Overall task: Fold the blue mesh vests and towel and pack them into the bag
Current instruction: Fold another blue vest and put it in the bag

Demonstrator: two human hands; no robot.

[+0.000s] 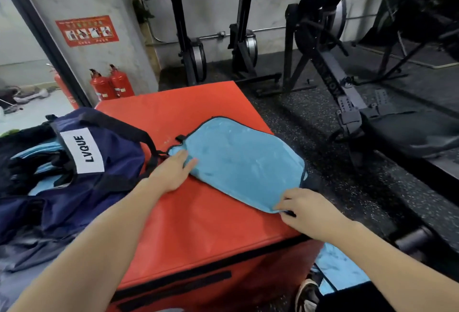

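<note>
Head view is showing a person working at a red padded box (198, 212) in a gym. A folded light blue towel (243, 162) with dark edging is lying flat on top of the box, toward its right side. The left hand (171, 172) is lying on the left end of the towel with straight fingers, pressing it down and gripping nothing. The right hand (308, 210) is pinching the near right corner of the towel between the thumb and the curled fingers, right at the edge of the box.

A navy bag (82, 162) with a white label reading LVQUE is sitting on the left, touching the left side of the box, and its mouth is standing open. Inside it, blue mesh vests (37, 155) with black trim are lying in a pile. Another piece of light blue cloth (340, 269) is lying on the floor at the lower right, beside a shoe (308, 294).

Behind the box, two red fire extinguishers (111, 84) are standing against a white wall, and rowing machines (335, 68) are standing on the dark speckled floor.
</note>
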